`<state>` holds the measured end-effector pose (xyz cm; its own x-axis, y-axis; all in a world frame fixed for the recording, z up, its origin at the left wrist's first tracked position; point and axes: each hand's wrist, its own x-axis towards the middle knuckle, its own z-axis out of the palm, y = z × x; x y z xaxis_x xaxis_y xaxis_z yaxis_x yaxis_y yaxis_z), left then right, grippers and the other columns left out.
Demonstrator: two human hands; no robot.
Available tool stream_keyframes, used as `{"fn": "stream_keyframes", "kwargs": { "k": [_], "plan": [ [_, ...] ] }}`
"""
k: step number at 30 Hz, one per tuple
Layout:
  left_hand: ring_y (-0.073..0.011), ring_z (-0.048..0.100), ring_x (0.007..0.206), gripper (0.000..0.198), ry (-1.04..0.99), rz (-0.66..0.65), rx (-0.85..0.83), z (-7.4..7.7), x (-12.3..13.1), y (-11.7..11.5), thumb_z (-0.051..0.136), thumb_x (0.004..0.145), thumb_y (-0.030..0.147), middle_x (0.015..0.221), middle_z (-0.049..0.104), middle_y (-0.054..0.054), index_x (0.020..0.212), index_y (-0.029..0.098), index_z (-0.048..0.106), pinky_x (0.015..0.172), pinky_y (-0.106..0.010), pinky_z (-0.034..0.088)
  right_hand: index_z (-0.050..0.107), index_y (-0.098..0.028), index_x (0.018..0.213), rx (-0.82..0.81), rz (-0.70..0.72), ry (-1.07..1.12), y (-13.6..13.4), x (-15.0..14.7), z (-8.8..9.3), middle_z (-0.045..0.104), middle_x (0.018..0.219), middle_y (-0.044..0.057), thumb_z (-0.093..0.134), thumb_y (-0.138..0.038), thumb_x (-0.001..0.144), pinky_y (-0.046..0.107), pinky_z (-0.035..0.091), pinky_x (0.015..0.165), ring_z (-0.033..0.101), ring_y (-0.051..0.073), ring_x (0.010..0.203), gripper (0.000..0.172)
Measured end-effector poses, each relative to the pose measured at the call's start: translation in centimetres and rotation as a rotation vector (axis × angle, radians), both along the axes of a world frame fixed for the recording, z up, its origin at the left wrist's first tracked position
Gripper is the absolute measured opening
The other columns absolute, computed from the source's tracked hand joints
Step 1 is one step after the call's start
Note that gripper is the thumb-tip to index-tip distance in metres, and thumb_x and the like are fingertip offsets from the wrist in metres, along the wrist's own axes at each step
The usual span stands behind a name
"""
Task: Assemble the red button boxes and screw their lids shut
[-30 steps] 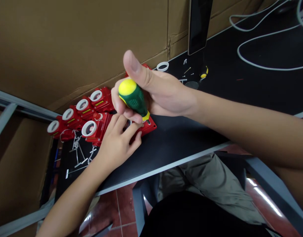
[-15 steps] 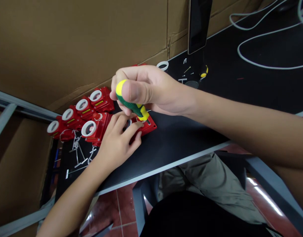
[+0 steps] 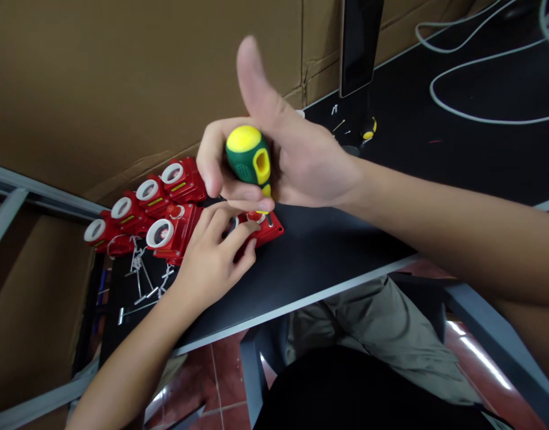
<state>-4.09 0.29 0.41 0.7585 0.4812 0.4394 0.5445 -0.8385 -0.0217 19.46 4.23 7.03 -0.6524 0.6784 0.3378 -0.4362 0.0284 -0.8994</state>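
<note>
My right hand [image 3: 283, 149] has its fingers curled loosely around a green-and-yellow screwdriver [image 3: 246, 155], thumb lifted clear of the handle. The shaft points down at a screw near the corner of a red alarm box [image 3: 274, 230]. Over that box lies my left hand [image 3: 215, 245], its fingers bent around a round window and pressing by the screw corner. Much of the box is hidden under this hand. Just left of it stands another red alarm box [image 3: 184, 230] with a white ring [image 3: 160, 233] around its window.
Several more red alarm boxes [image 3: 153, 200] line the cardboard wall [image 3: 144, 71]. Small metal T-shaped hammers [image 3: 142, 280] on chains lie at the table's left end. Loose screws [image 3: 334, 110], a yellow-and-black tool [image 3: 369, 130], a dark screen [image 3: 360, 48] and a white cable [image 3: 471, 116] are to the right.
My right thumb has lifted off the screwdriver's end and points up. The handle has turned and stands more upright, while my left hand stays on the box.
</note>
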Motion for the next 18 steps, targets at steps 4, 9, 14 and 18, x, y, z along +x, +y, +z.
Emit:
{"fn": "stream_keyframes", "kwargs": {
  "k": [4,9,14,18],
  "plan": [
    [-0.0391,0.068,0.139,0.028,-0.002,0.001,-0.012,-0.1,0.0,0.0,0.071,0.109,0.01,0.141,0.073,-0.018,0.134,0.02,0.073,0.114,-0.059,0.063,0.056,-0.022,0.087,0.015,0.034,-0.023,0.2,-0.1,0.3,0.056,0.077,-0.003,0.06,-0.074,0.116,0.022,0.048,0.056,0.053,0.012,0.064,0.06],
    [-0.0387,0.07,0.134,0.027,0.006,0.01,-0.004,-0.1,-0.1,0.1,0.07,0.109,0.011,0.137,0.073,-0.017,0.134,0.021,0.074,0.111,-0.059,0.064,0.066,-0.016,0.077,0.014,0.075,0.052,0.3,0.2,0.1,0.056,0.079,0.001,0.021,-0.038,0.13,0.025,0.049,0.062,0.055,0.012,0.065,0.073],
    [-0.0383,0.07,0.134,0.022,0.01,-0.001,0.011,0.0,0.0,0.1,0.07,0.11,0.012,0.134,0.072,-0.018,0.131,0.019,0.073,0.111,-0.058,0.065,0.071,-0.015,0.079,-0.031,0.03,0.046,0.5,0.4,-0.4,0.063,0.082,0.001,0.029,-0.033,0.131,0.023,0.056,0.07,0.061,0.011,0.069,0.069],
    [-0.0383,0.07,0.134,0.021,0.006,-0.003,0.008,0.1,0.1,0.1,0.069,0.111,0.013,0.133,0.072,-0.017,0.131,0.02,0.073,0.109,-0.059,0.066,0.082,-0.016,0.09,0.034,-0.003,0.056,1.2,0.6,-1.1,0.069,0.087,0.001,0.078,-0.031,0.114,0.022,0.057,0.07,0.067,0.014,0.075,0.028]
  ]
}}
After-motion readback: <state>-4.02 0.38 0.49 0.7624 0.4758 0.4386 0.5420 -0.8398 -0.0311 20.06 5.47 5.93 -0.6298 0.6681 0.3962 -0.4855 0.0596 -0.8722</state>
